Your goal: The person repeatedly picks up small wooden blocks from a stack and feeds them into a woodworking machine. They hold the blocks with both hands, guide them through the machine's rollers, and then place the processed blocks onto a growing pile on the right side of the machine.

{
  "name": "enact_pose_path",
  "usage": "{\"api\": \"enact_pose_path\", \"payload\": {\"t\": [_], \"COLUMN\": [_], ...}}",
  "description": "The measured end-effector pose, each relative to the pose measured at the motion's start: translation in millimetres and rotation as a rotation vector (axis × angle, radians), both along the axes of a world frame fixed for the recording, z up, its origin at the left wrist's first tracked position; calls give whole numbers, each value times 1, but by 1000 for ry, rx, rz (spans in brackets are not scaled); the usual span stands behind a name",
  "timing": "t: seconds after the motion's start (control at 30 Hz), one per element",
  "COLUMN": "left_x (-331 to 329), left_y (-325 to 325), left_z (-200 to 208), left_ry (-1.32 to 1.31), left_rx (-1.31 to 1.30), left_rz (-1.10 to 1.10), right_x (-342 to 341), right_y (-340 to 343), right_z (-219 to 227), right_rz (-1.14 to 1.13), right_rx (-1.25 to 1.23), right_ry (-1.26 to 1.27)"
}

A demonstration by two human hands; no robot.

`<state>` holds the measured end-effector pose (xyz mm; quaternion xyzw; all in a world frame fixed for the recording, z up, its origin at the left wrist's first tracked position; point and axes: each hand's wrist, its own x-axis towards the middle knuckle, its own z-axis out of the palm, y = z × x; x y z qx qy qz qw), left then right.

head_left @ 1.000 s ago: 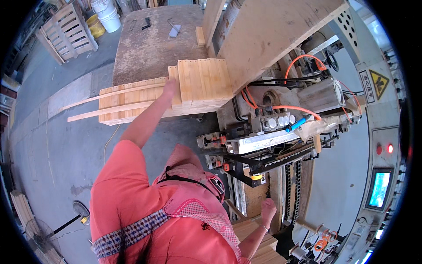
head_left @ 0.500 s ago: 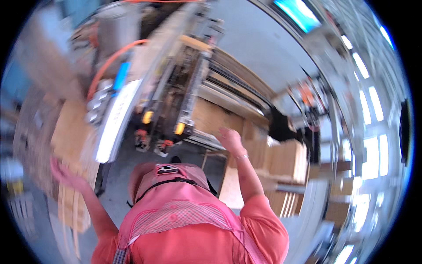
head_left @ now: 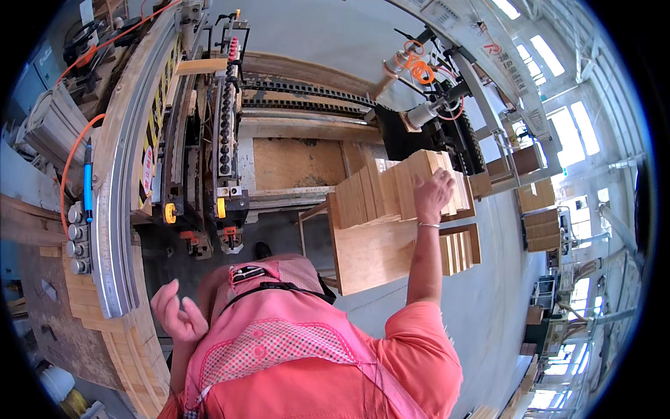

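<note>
Machine point(head_left: 225, 140) ahead of you. To your right, a wooden stand point(head_left: 366, 262) with a board stack point(head_left: 391, 188) on it; your right hand point(head_left: 434, 192) at the stack's right end. Smaller board pile point(head_left: 456, 253) right of your forearm point(head_left: 423, 265). To your left, a workbench point(head_left: 47, 311) bearing wooden strips point(head_left: 132, 356); your left hand point(head_left: 179, 314) between strips and apron point(head_left: 286, 311).

Strong light reaches you from the windows point(head_left: 560, 136) at right, their panes blown out to white. Your wooden boards point(head_left: 398, 187) come through bright and fairly crisp, while shadow darkens the floor point(head_left: 285, 243) beside the machine point(head_left: 225, 133). Toward your black fisheye rim, roof beams point(head_left: 608, 101) curve and detail softens.
</note>
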<state>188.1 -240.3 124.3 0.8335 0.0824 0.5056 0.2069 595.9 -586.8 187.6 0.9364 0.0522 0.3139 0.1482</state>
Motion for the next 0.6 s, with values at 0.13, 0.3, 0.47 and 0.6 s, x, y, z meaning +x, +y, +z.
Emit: {"api": "enact_pose_path", "payload": {"t": [0.13, 0.3, 0.47, 0.6], "left_x": [22, 31, 34, 37], "left_y": [-4, -5, -5, -2], "left_z": [2, -8, -11, -11], "left_ry": [81, 81, 83, 76], "left_rx": [-56, -93, -116, -126], "left_rz": [-132, -176, -193, -198], "right_x": [15, 17, 7, 7], "right_y": [-27, -26, -20, -24], "right_z": [5, -5, -1, -2], "right_rz": [-119, -88, -65, -27], "right_rx": [-71, -148, -61, -63], "right_ry": [127, 135, 111, 92]}}
